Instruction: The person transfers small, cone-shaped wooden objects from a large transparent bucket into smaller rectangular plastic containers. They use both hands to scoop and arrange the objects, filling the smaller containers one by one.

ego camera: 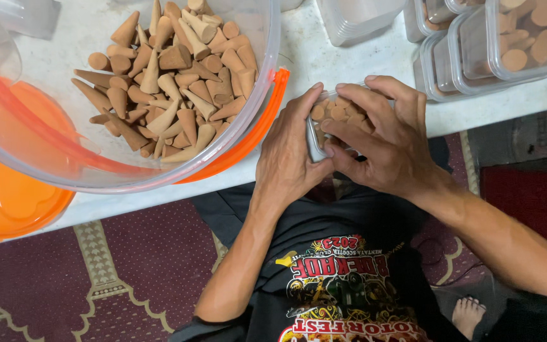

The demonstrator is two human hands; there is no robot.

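Note:
Both my hands hold a small clear plastic box [316, 144] packed with brown cones [335, 113] at the white table's front edge. My left hand [290, 155] grips the box's left side. My right hand [384, 136] wraps over its top and right side, fingers pressing on the cones. To the left stands a large clear tub [248, 114] with an orange handle, holding several loose brown and tan cones [172, 82].
An orange lid [7, 190] lies under the tub at the left. Filled clear boxes [508, 50] and a stack of empty clear boxes [356, 19] sit at the back right of the white table [324, 50]. Below are a patterned maroon carpet [128, 266] and my bare foot [466, 313].

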